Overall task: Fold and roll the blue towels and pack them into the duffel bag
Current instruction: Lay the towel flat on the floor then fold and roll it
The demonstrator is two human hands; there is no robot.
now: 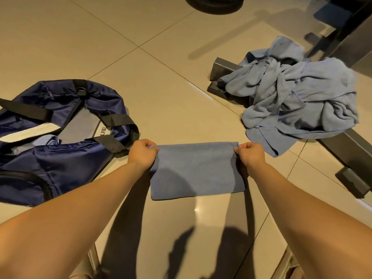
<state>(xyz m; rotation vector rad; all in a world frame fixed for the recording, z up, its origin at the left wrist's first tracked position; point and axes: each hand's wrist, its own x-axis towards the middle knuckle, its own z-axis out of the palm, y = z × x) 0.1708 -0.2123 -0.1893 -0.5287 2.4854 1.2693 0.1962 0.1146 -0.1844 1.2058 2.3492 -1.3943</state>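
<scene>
My left hand and right hand pinch the folded towel by its far corners over the floor, one roll seemingly inside the duffel bag, the heap still unfolded

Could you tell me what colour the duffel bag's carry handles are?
Black webbing handles, against the navy duffel bag; head view.

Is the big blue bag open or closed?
Open: the duffel bag gapes at the top, showing its grey lining and a light blue towel inside.

Bag left, towel ctr, towel pile right — all on floor.
</scene>
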